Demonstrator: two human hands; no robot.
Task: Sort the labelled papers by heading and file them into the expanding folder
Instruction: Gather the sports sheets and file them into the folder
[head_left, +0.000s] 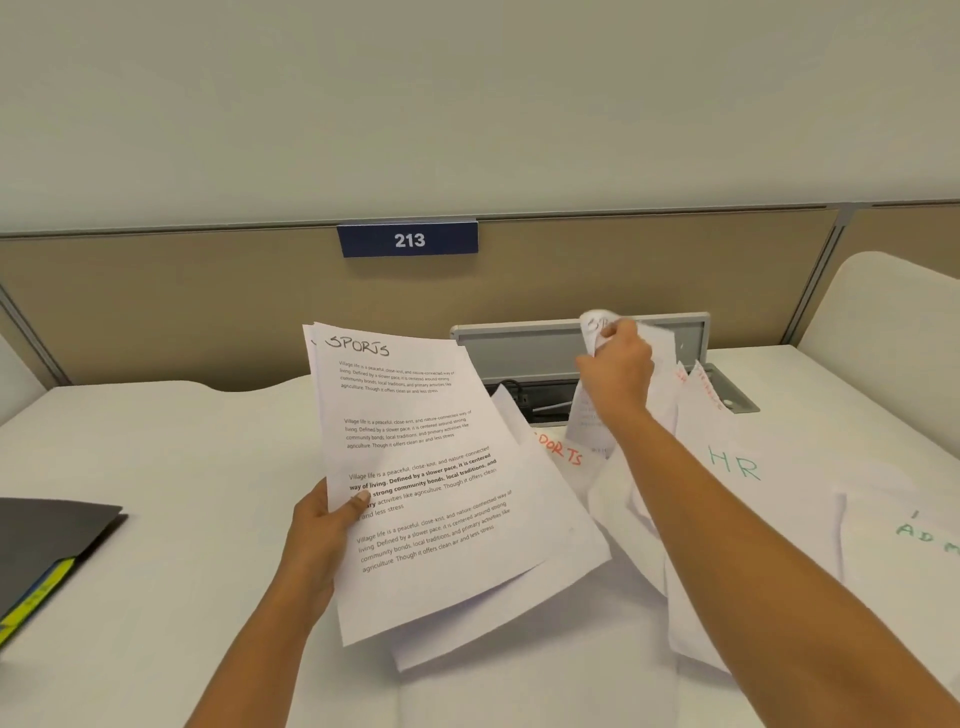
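My left hand (324, 525) grips a small stack of white sheets headed SPORTS (431, 467) by its left edge, held up above the desk. My right hand (618, 369) reaches forward and pinches the top of another sheet (597, 332), lifting it so it curls over my fingers. Loose papers lie spread on the desk: one with SPORTS in red (563, 453), one marked HR (735, 465) and one marked ADM in green (924, 538). The dark expanding folder (47, 540) with yellow tabs lies at the left edge.
A white desk (182, 467) meets a beige partition bearing a blue plate 213 (409, 240). An open grey cable hatch (540, 348) sits at the back behind the papers. Another white desk surface (893, 312) adjoins at the right.
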